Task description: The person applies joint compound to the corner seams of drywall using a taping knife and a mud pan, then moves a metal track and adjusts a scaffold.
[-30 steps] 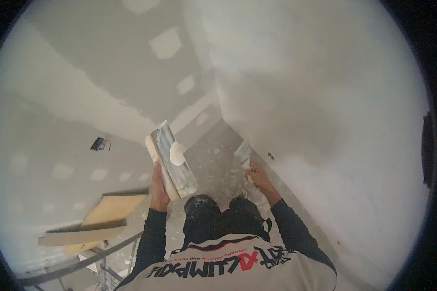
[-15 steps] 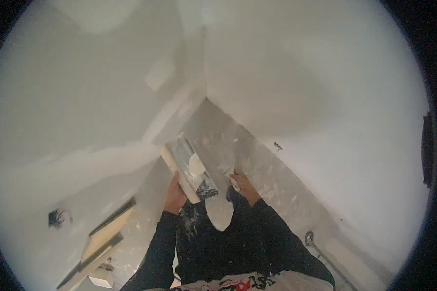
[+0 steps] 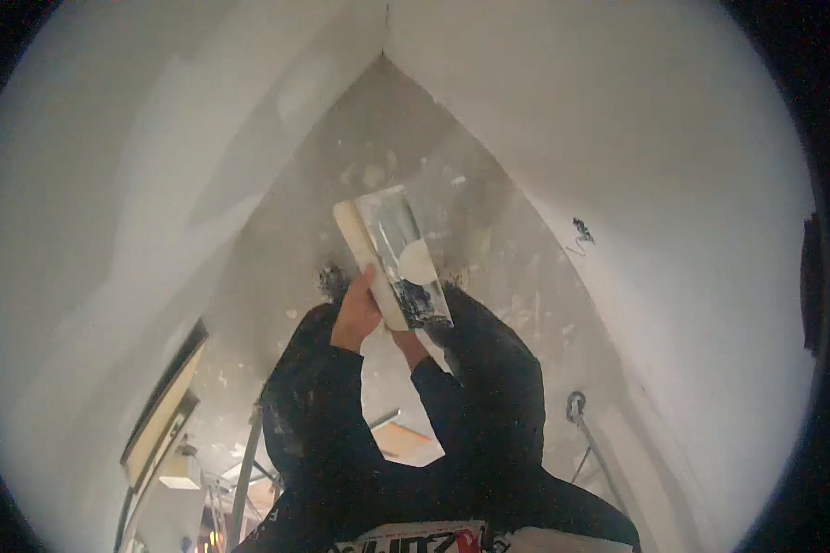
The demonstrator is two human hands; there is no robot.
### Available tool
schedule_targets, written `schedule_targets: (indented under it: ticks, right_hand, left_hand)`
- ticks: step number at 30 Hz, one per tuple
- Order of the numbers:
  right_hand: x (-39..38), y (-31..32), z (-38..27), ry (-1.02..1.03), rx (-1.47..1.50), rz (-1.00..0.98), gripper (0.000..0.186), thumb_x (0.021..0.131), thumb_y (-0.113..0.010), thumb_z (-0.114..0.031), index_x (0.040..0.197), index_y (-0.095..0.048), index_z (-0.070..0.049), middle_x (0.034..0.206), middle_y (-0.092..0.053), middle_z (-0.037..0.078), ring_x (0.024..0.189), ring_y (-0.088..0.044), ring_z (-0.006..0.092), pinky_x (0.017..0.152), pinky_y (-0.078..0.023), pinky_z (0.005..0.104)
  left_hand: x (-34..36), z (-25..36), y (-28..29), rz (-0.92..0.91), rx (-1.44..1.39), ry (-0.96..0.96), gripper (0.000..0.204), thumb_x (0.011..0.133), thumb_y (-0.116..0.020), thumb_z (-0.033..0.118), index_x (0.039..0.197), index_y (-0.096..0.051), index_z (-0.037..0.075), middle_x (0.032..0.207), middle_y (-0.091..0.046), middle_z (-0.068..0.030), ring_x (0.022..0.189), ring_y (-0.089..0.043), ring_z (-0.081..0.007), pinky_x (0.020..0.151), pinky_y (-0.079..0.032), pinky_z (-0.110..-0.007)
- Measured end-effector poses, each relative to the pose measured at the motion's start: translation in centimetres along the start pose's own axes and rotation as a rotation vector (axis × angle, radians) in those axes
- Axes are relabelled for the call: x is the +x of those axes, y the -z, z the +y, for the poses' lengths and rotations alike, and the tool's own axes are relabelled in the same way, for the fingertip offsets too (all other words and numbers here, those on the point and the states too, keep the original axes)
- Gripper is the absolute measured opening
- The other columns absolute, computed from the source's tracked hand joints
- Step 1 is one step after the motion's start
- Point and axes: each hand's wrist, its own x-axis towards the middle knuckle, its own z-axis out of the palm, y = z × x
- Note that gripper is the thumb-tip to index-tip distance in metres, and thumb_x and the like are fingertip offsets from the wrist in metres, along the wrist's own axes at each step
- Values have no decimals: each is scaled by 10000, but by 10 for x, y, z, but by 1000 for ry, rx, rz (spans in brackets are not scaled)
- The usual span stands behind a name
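Observation:
My left hand (image 3: 355, 318) is closed on the cream handle of a wide, flat-bladed plastering tool (image 3: 380, 244). Its grey metal blade carries a cream dollop of compound (image 3: 417, 261) and has dark, smeared residue near the lower end. My right hand (image 3: 406, 343) is low behind the tool, between my bent knees; its fingers and anything in them are hidden by the tool.
Two pale walls (image 3: 129, 230) (image 3: 673, 230) meet in a corner over a dusty, spattered floor (image 3: 378, 120). Dark wires (image 3: 581, 230) poke from the right wall. Leaning boards (image 3: 161, 405) and metal poles (image 3: 599, 442) are low on either side.
My view has tipped down into the corner, showing more floor. The tool in my left hand is higher in view. My right hand has moved inward, from beside the tool to behind it.

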Motion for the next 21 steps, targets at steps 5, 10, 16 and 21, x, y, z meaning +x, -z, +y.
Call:
schedule_targets:
  ticks: [5, 10, 16, 21]
  right_hand:
    - [-30, 10, -14, 94, -90, 191, 412, 938, -500, -60, 1321, -406, 58, 1306, -451, 199, 1268, -411, 326, 1065, -324, 383]
    - [-15, 1, -75, 251, -255, 268, 415, 936, -491, -49, 1326, -398, 60, 1319, -437, 204, 1279, -398, 330, 1073, -312, 384]
    - [-10, 8, -110, 484, -514, 421, 418, 935, -480, -36, 1331, -388, 63, 1335, -421, 210, 1292, -382, 336, 1082, -298, 384]
    - [-135, -7, -47, 548, -691, 512, 422, 934, -471, -25, 1335, -380, 66, 1348, -408, 215, 1303, -369, 340, 1090, -286, 385]
  left_hand:
    - [-43, -44, -23, 177, -94, 171, 523, 992, -490, 368, 1358, -386, 8, 1330, -493, -177, 1223, -489, -321, 1043, -403, -470]
    - [-101, -85, -90, 325, 174, 112, 516, 1007, -449, 357, 1380, -364, 11, 1379, -448, -182, 1274, -434, -346, 1081, -355, -491]
    - [-158, -115, -68, 251, -196, 204, 618, 971, -488, 420, 1419, -324, 27, 1409, -421, -183, 1309, -401, -352, 1112, -303, -503]
    - [-159, -24, -75, 167, 223, 129, 639, 942, -537, 430, 1406, -344, 36, 1366, -473, -176, 1257, -470, -338, 1059, -385, -490]
